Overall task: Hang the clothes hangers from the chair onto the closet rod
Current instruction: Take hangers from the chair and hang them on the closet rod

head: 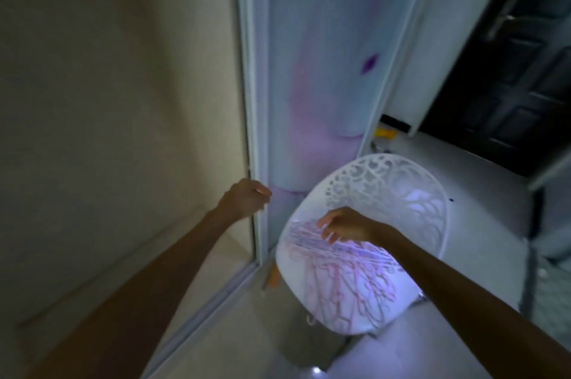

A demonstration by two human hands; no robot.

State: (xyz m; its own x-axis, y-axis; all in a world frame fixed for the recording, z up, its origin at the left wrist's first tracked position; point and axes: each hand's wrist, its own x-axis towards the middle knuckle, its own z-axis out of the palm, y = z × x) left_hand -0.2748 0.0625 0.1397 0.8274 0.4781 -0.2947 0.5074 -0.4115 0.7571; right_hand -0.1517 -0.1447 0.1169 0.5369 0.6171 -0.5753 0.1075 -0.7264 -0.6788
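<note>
Dim room, closet doorway ahead. Hangers point(340, 279) piled on chair point(386, 187) seat. Right hand point(343, 225), fingers spread, reaches the pile's near-left edge, apparently ungripped. Left hand point(247, 197) curls on door frame point(256, 100). Next: grasp.

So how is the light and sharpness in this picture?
Head view: dim overall; a bright glare washes out the hangers on the chair; the left hand and right hand are slightly blurred; wide-angle distortion tilts the closet frame.
</note>
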